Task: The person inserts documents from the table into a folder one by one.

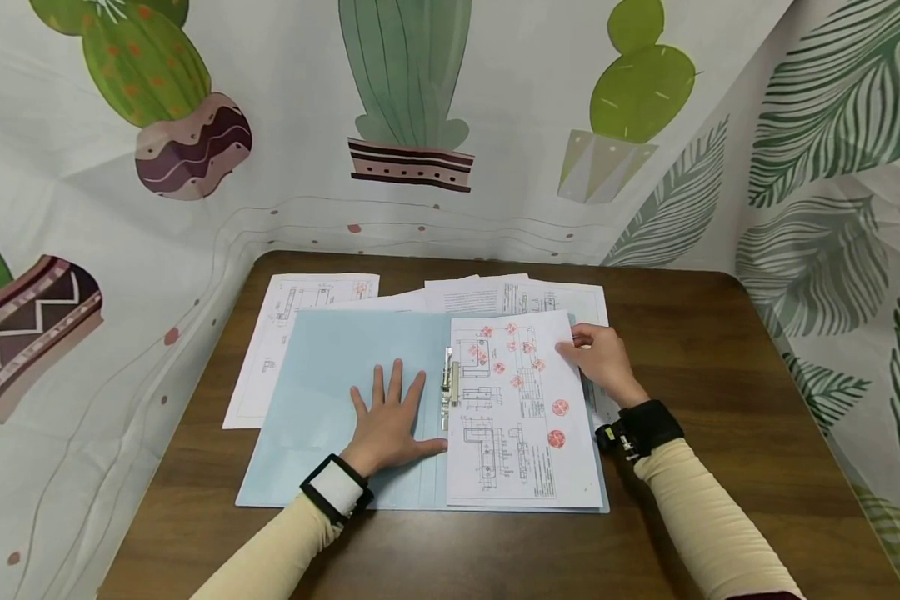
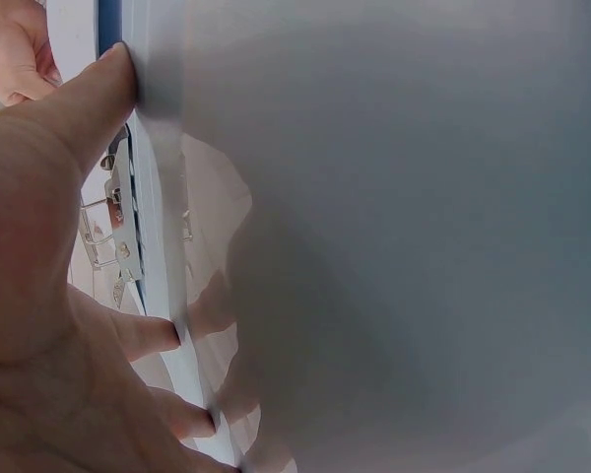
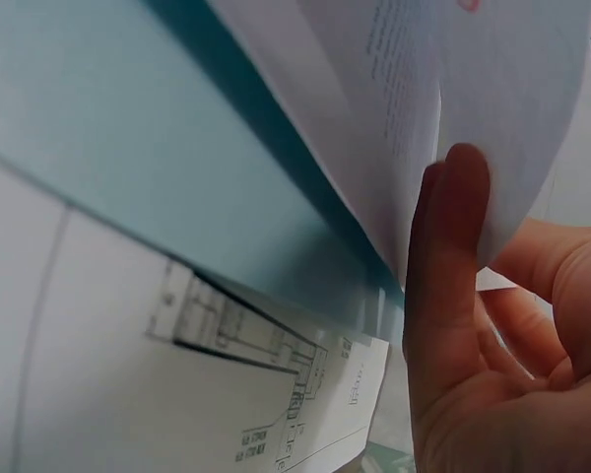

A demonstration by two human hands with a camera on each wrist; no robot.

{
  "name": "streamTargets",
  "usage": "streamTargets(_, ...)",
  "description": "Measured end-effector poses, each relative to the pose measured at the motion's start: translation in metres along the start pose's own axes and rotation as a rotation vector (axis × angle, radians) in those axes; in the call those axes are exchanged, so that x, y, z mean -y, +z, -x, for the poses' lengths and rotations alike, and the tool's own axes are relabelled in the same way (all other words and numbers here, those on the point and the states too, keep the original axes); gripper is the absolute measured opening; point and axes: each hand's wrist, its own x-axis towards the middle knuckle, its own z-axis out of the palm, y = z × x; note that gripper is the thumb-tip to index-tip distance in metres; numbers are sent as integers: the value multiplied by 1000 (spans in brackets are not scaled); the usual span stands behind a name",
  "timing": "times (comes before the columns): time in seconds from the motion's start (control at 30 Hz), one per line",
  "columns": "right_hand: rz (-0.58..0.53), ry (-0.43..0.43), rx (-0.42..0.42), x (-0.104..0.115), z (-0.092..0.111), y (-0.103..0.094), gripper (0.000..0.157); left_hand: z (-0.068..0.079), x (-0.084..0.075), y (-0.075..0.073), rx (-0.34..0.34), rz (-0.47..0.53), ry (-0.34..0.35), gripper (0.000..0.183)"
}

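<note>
A light blue folder point(image 1: 345, 350) lies spread on the table, a metal clip point(image 1: 450, 387) along its spine. My left hand point(image 1: 390, 429) presses flat on the inside of the left cover, fingers splayed, thumb reaching the spine. On the right side of the folder is a white sheet point(image 1: 525, 408) with technical drawings and red stamps. My right hand point(image 1: 603, 358) pinches this sheet near its upper right corner. In the right wrist view the sheet point(image 3: 517, 108) bends up between thumb and fingers, with another printed page point(image 3: 345, 99) beneath it.
Behind and under the folder lie several loose printed sheets, one at the left point(image 1: 258, 367) and others at the back right point(image 1: 581, 300). The brown wooden table point(image 1: 690, 333) meets a fabric backdrop point(image 1: 525, 108) printed with cacti and leaves.
</note>
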Motion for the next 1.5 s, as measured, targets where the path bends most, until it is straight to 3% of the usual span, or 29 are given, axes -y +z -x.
streamTargets(0.47,103,-72,-41,8,2,9,30,-3,2,1,-3,-3,-2,118)
streamTargets(1.5,136,-13,-39,5,2,15,31,0,0,-1,-7,6,6,117)
